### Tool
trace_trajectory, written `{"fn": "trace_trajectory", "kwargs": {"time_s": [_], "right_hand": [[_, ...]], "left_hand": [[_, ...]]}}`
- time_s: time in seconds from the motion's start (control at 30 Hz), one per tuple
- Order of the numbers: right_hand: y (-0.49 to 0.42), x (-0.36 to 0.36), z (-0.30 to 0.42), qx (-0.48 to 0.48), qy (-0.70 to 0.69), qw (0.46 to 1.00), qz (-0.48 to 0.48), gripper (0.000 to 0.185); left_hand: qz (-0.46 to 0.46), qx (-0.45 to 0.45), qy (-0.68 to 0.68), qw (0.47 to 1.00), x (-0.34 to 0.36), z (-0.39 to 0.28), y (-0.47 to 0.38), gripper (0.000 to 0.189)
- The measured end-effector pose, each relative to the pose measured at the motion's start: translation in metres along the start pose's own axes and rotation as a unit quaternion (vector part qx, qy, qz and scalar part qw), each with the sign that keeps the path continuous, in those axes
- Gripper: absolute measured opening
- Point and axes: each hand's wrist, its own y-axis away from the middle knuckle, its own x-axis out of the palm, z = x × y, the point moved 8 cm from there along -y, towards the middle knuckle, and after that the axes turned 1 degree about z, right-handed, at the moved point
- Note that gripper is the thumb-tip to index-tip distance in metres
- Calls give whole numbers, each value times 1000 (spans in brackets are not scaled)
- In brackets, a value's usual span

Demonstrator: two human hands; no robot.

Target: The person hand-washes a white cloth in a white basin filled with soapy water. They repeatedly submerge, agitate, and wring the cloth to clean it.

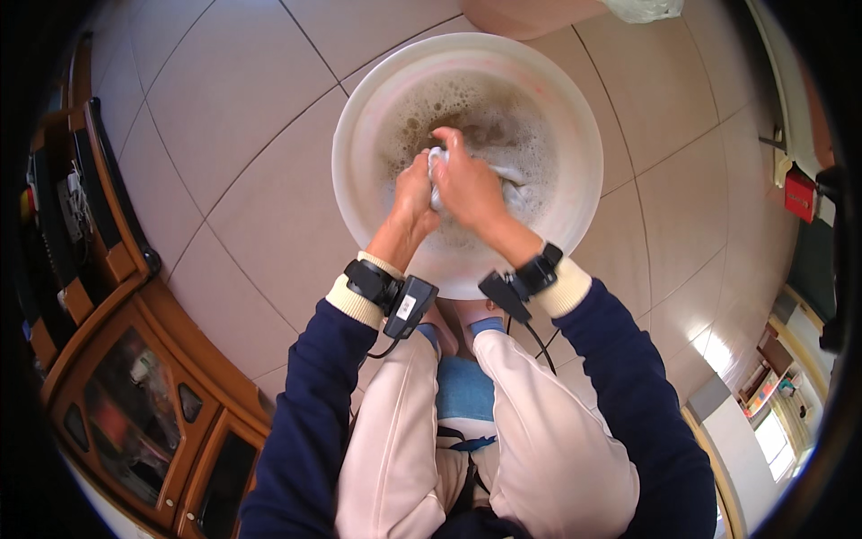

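A round white plastic basin (350, 168) stands on the floor before me, with greyish, sudsy water (485, 121) in it. Over the water, my left hand (414, 192) grips one side of a wet white cloth (508, 176). Close against it, my right hand (468, 178) is closed on the same cloth, its index finger partly extended. Part of the cloth trails to the right of my right hand into the suds; the rest is hidden by my fingers. Each wrist bears a black strapped device with a cable.
Grey-beige tiles (256, 168) surround the basin. Beyond its far rim stands a pinkish container (525, 13), with clear plastic (646, 8) beside it. A brown wooden cabinet (202, 404) with glass doors lies at the left. My knees and feet are close to the basin's near rim.
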Motion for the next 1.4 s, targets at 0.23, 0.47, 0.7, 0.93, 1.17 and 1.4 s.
{"fn": "trace_trajectory", "kwargs": {"time_s": [0.23,0.47,0.7,0.93,1.17,1.4], "right_hand": [[-26,-12,-12,-45,64,995,-69,27],[-66,-21,-95,-29,-138,982,-127,38],[-54,-11,-74,-33,-137,987,-83,38],[29,16,4,-138,-100,985,0,24],[-23,-1,-15,-25,25,997,-68,21],[17,15,-3,-76,-14,997,17,18]], "left_hand": [[-9,-1,41,999,21,15,16,31],[5,46,124,991,13,-6,-5,51],[-9,19,80,997,1,-2,-13,58],[16,22,70,997,-3,-7,-13,40],[6,8,106,994,16,14,4,31],[-13,-15,50,999,9,5,1,25]]}}
